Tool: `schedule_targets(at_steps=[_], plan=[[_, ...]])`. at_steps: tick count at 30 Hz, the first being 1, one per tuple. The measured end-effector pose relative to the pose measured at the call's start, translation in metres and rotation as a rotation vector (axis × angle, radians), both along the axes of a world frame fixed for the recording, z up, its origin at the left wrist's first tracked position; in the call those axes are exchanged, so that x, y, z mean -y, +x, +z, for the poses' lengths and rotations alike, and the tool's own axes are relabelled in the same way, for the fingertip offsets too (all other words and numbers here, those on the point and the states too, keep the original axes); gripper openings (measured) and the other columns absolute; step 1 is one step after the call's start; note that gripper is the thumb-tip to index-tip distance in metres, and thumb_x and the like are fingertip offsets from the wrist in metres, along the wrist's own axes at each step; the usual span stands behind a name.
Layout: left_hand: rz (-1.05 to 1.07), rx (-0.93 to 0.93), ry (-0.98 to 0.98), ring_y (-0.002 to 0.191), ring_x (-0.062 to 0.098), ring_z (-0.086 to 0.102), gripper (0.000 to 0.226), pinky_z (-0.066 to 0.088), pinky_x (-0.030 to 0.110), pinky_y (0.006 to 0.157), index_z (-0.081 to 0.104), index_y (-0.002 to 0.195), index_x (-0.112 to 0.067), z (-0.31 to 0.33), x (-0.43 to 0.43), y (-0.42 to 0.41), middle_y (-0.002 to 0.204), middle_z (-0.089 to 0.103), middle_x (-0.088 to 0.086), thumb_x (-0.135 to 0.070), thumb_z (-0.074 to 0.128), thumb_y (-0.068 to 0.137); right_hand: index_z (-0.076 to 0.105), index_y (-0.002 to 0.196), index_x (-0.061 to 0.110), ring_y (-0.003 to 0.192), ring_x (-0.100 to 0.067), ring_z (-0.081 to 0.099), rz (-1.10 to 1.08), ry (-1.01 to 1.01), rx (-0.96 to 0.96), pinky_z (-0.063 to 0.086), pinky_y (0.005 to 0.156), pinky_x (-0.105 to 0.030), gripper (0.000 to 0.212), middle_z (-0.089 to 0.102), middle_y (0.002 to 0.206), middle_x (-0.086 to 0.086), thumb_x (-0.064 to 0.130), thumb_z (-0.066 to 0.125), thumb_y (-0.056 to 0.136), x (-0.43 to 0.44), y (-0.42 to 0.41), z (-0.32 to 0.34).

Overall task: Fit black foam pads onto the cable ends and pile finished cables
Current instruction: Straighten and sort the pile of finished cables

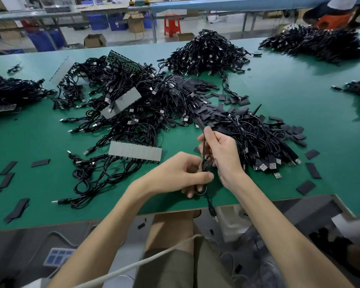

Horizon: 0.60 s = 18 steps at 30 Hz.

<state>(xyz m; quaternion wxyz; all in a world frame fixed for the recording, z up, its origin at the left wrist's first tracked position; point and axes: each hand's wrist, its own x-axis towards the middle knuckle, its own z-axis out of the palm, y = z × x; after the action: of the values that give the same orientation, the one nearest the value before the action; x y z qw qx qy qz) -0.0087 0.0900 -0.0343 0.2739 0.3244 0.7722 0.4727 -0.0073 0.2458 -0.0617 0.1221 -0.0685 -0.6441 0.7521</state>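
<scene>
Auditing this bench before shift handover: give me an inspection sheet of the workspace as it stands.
Surface: green table, largely covered.
Job's things: cable held over the near edge, one end dangling below it; foam pads scattered loose.
Clutter: grey strips among the cable heaps.
Hands: left hand grips the cable's coil; right hand pinches its upper strand.
Cables: centre heap, right pile, far pile; pale cord crosses the lap.
Surroundings: red stool, boxes and blue bins beyond the table.
</scene>
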Motion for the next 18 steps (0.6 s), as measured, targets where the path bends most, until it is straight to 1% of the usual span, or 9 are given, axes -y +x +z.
schedule_targets(at_steps=[2, 4, 5, 6, 8, 10, 12, 15, 18], plan=[[-0.016, 0.082, 0.136, 0.049, 0.019, 0.056, 0.021, 0.047, 0.025, 0.05, 0.06, 0.091, 0.005, 0.006, -0.004, 0.001, 0.066, 0.064, 0.004, -0.014, 0.062, 0.101, 0.067, 0.084, 0.011, 0.054, -0.016, 0.051, 0.016, -0.034, 0.001, 0.042, 0.057, -0.032, 0.039, 0.059, 0.059, 0.001, 0.037, 0.049, 0.107, 0.001, -0.002, 0.0], [0.014, 0.118, 0.276, 0.049, 0.017, 0.051, 0.016, 0.044, 0.023, 0.049, 0.064, 0.094, 0.001, 0.016, -0.011, -0.003, 0.064, 0.059, 0.003, -0.011, 0.059, 0.102, 0.065, 0.087, 0.009, 0.057, -0.019, 0.056, 0.001, -0.011, -0.014, 0.047, 0.06, -0.035, 0.038, 0.061, 0.062, 0.0, 0.034, 0.046, 0.109, -0.001, -0.002, 0.0], [0.032, 0.124, 0.324, 0.051, 0.017, 0.049, 0.017, 0.042, 0.022, 0.049, 0.064, 0.096, 0.003, 0.021, -0.014, -0.008, 0.065, 0.057, 0.002, -0.011, 0.058, 0.102, 0.063, 0.087, 0.008, 0.056, -0.02, 0.059, 0.005, 0.002, -0.035, 0.05, 0.059, -0.037, 0.034, 0.061, 0.062, 0.001, 0.03, 0.049, 0.108, -0.001, -0.002, -0.001], [0.043, 0.118, 0.347, 0.052, 0.017, 0.047, 0.021, 0.041, 0.023, 0.049, 0.063, 0.097, 0.007, 0.027, -0.019, -0.012, 0.065, 0.055, 0.002, -0.012, 0.057, 0.103, 0.062, 0.086, 0.007, 0.051, -0.019, 0.06, 0.023, -0.002, -0.056, 0.053, 0.055, -0.035, 0.028, 0.06, 0.058, 0.002, 0.024, 0.052, 0.106, 0.0, -0.001, -0.001], [0.041, 0.087, 0.33, 0.052, 0.018, 0.047, 0.027, 0.038, 0.024, 0.049, 0.06, 0.091, 0.008, 0.037, -0.031, -0.021, 0.066, 0.056, 0.002, -0.016, 0.058, 0.103, 0.059, 0.08, 0.009, 0.046, -0.01, 0.061, 0.028, 0.019, -0.046, 0.051, 0.047, -0.024, 0.016, 0.06, 0.051, 0.005, 0.008, 0.049, 0.092, 0.003, -0.001, -0.004], [0.04, 0.048, 0.27, 0.049, 0.016, 0.049, 0.026, 0.036, 0.023, 0.043, 0.06, 0.083, -0.004, 0.047, -0.046, -0.027, 0.066, 0.059, 0.001, -0.022, 0.062, 0.101, 0.056, 0.077, 0.012, 0.048, -0.006, 0.058, 0.019, 0.031, 0.027, 0.047, 0.05, -0.023, 0.024, 0.061, 0.053, 0.006, -0.003, 0.045, 0.093, 0.006, -0.004, -0.008], [0.063, 0.032, 0.234, 0.049, 0.015, 0.051, 0.025, 0.038, 0.02, 0.04, 0.062, 0.082, -0.008, 0.053, -0.065, -0.032, 0.068, 0.063, 0.002, -0.026, 0.066, 0.099, 0.057, 0.077, 0.013, 0.049, -0.006, 0.055, 0.033, 0.073, 0.071, 0.046, 0.052, -0.024, 0.027, 0.063, 0.056, 0.007, -0.005, 0.048, 0.095, 0.005, -0.007, -0.009], [0.099, 0.033, 0.214, 0.062, 0.023, 0.061, 0.029, 0.046, 0.02, 0.05, 0.063, 0.1, 0.004, 0.054, -0.092, -0.036, 0.079, 0.071, 0.01, -0.024, 0.072, 0.095, 0.056, 0.077, 0.017, 0.05, -0.005, 0.054, -0.008, 0.144, 0.1, 0.047, 0.056, -0.028, 0.026, 0.062, 0.056, 0.01, -0.001, 0.05, 0.094, 0.001, -0.007, -0.008], [0.209, 0.036, 0.284, 0.082, 0.024, 0.075, 0.04, 0.056, 0.027, 0.055, 0.056, 0.125, 0.007, 0.046, -0.103, -0.034, 0.108, 0.071, 0.014, -0.015, 0.07, 0.096, 0.052, 0.079, 0.023, 0.054, -0.003, 0.057, -0.057, 0.134, 0.114, 0.05, 0.063, -0.031, 0.033, 0.06, 0.064, 0.007, -0.005, 0.05, 0.097, -0.002, -0.005, -0.011]])
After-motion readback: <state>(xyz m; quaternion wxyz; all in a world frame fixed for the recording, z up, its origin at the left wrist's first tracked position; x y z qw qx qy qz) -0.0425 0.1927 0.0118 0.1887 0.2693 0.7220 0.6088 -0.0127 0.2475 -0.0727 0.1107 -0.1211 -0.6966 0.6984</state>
